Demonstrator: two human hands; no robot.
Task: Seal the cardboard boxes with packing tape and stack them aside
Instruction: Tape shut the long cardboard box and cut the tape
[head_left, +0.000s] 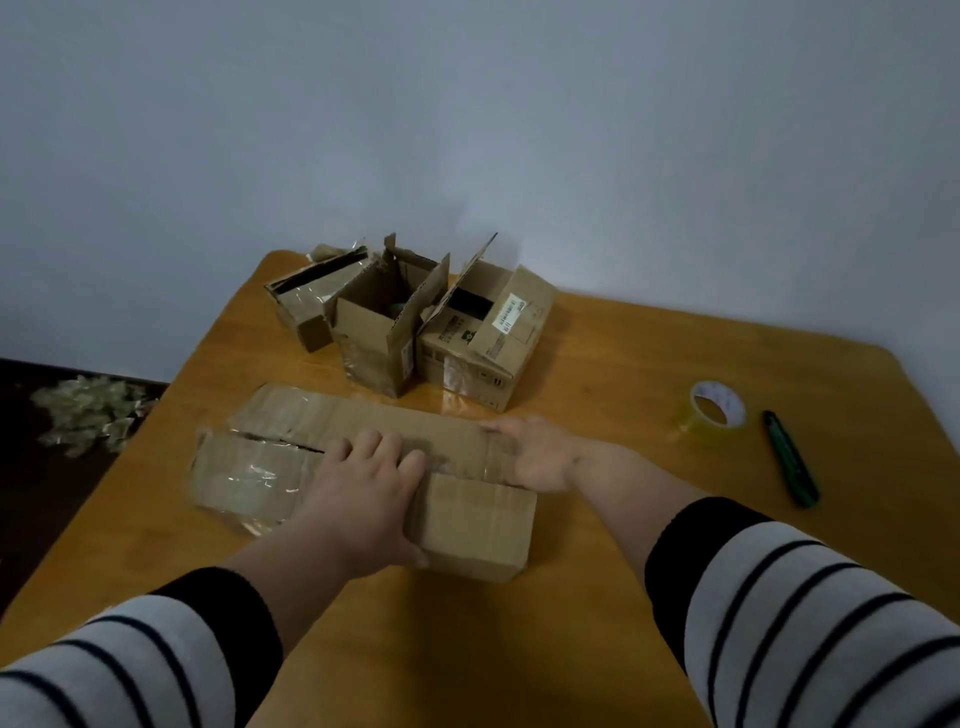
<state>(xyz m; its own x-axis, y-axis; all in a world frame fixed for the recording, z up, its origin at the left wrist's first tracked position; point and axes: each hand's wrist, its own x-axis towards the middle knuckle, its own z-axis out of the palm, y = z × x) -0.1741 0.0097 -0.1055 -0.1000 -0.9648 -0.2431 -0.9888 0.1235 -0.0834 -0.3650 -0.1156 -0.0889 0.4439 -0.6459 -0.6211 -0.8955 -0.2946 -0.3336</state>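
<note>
Cardboard, worn and tape-scarred: long box (363, 467) lies on the desk (623, 364), long axis left to right, directly under both hands. Left hand (363, 483) flat, fingers spread, pressing the flaps mid-seam; right hand (540, 452) open on the right end. Tape roll (717, 413) sits well right, nearer the right hand, beside a green cutter (789, 457). Three open boxes (405, 317) behind.

- No text, brand or number is sharp enough to read.
- The open brown cardboard box (491, 332) nearest the far edge of the wooden tabletop (623, 364) carries a white rectangular label (509, 312) with green marks on its top flap; the print is too blurred to read.
- The same box bears dark printed symbols (464, 336) and lines on its front side, also illegible.
</note>
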